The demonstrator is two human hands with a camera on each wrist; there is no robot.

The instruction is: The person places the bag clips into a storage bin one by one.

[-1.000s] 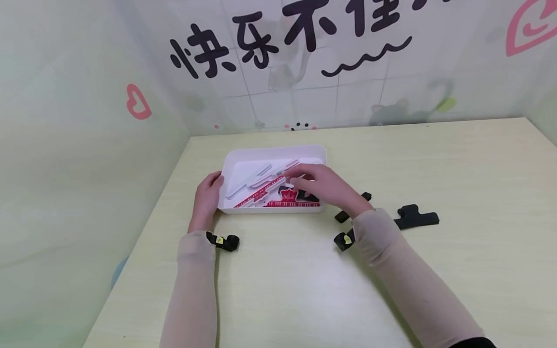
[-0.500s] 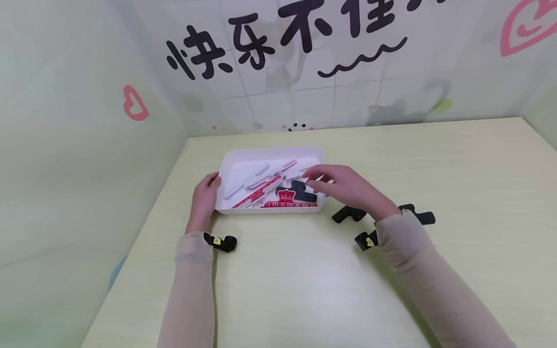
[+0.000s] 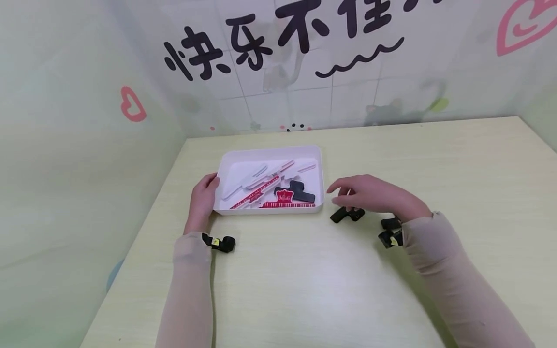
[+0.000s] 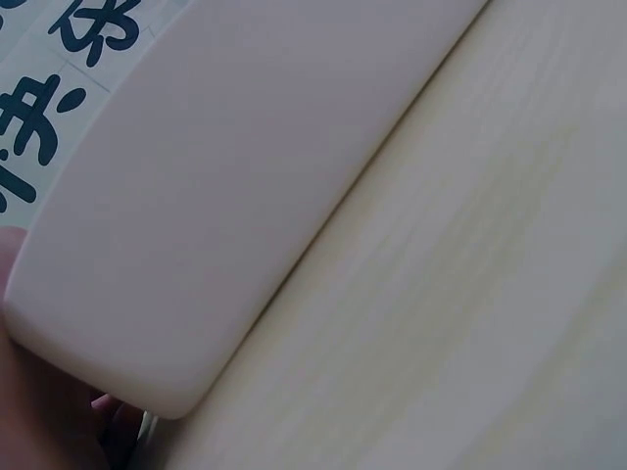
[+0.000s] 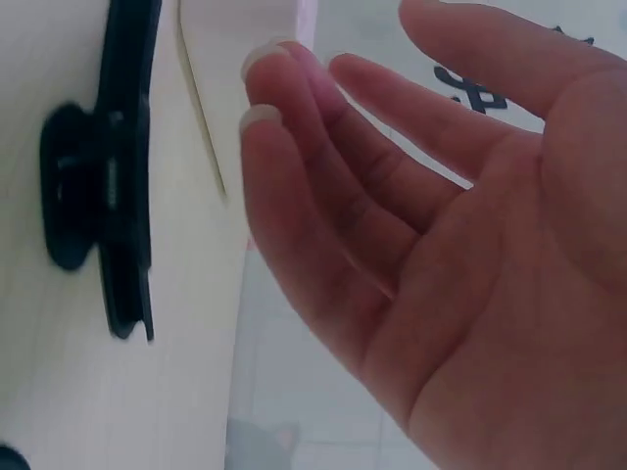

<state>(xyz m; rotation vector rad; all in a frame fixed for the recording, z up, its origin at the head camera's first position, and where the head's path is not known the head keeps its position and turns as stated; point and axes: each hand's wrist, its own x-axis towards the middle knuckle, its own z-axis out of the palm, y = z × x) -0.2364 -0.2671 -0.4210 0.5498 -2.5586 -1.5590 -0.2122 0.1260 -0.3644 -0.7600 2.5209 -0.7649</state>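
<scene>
My left hand [image 3: 202,198] holds the left end of the white tray [image 3: 231,166]; in the left wrist view the thumb lies at the rim and fingertips show beneath the corner. Inside the tray lie a black bag clip [image 3: 300,193], a red-and-white clip [image 3: 261,191] and several clear and red-patterned ones. Just right of the tray, my right hand [image 3: 367,193] hovers with loosely bent fingers and nothing in them. Beneath its fingertips a black bag clip [image 3: 341,215] lies on the table, seen side-on as a black clip [image 5: 122,196] in the right wrist view.
Another black clip [image 3: 390,224] lies farther right, partly hidden by the right wrist. The pale wooden table [image 3: 287,280] meets a printed curtain [image 3: 287,106] at the back and another on the left. Each wrist wears a small black camera.
My right hand has withdrawn from over the tray toward the right, stopping above the nearer black table clip. The clips in the tray have come into fuller view. The left hand stays at the tray.
</scene>
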